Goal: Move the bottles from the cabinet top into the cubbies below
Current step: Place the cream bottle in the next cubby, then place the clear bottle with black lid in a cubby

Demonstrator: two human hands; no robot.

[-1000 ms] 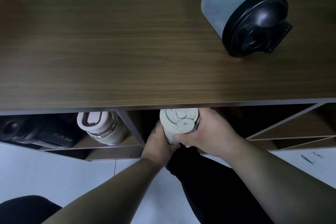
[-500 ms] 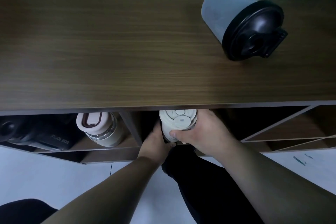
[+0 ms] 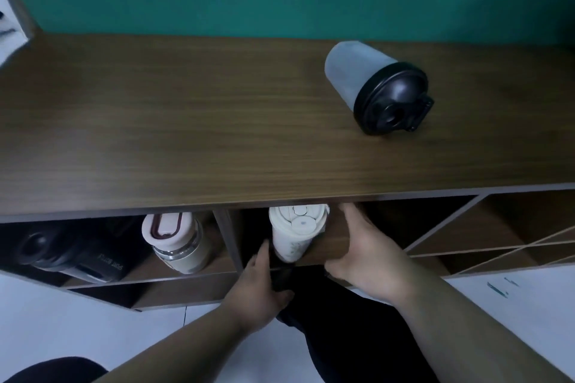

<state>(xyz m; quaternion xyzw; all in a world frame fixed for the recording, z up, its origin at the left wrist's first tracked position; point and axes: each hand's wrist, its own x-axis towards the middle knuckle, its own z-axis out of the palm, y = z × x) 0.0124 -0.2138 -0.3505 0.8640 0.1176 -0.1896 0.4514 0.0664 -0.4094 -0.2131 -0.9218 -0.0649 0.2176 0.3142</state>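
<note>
Cream bottle (image 3: 295, 232): stood upright in the middle cubby (image 3: 336, 246), lid under the cabinet top (image 3: 186, 134).
Left hand (image 3: 259, 283): released, fingers loose just beside the bottle's base.
Right hand (image 3: 364, 249): opened, held near the bottle, contact not discernible.
Grey shaker bottle (image 3: 376, 87): left on the top.

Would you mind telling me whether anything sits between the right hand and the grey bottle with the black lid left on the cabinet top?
Only the cabinet top itself: the right hand is below its front edge, beside the cream bottle in the cubby. Above that edge, the wood leading to the grey bottle shows nothing else on it.
</note>
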